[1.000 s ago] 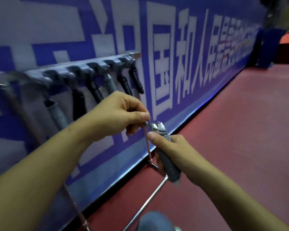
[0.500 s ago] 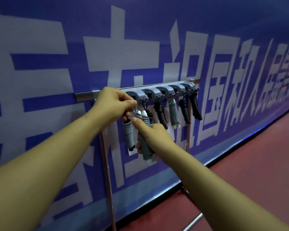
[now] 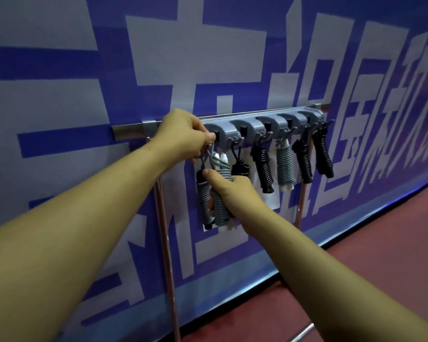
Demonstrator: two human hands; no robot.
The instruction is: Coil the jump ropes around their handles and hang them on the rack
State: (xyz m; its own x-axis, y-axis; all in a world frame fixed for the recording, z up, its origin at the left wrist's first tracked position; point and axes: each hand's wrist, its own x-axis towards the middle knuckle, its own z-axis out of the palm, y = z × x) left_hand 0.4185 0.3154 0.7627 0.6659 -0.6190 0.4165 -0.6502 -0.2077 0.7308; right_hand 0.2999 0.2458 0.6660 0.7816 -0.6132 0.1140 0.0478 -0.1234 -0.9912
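The right hand point(image 3: 235, 193) was clenched around a coiled jump rope point(image 3: 220, 211), grey cord wound tightly around white-tipped handles. The thumb pressed on the upper coils and the bundle stood nearly upright just below the left end of the rack point(image 3: 252, 123). The left hand point(image 3: 183, 134) pinched the loose grey loop point(image 3: 209, 155) rising from the top of that bundle. Its fingertips were right at the leftmost grey holder point(image 3: 219, 130) of the rack. Whether the loop was on the hook could not be told, since the fingers covered it.

Just left of the held bundle hung another grey-wound rope on black handles point(image 3: 203, 201). To the right, more bundles hung in a row from the rack: a short black one point(image 3: 240, 169), a longer black one point(image 3: 263, 171), a grey one with white handles point(image 3: 285, 166), and two more black ones point(image 3: 303, 166) towards the far right end.

The rack was a metal rail carrying grey plastic holders. Behind it hung a blue banner point(image 3: 183, 58) with large white characters. A thin metal pole point(image 3: 167, 255) stood below the rail's left end. Red floor point(image 3: 381, 267) lay at the lower right.
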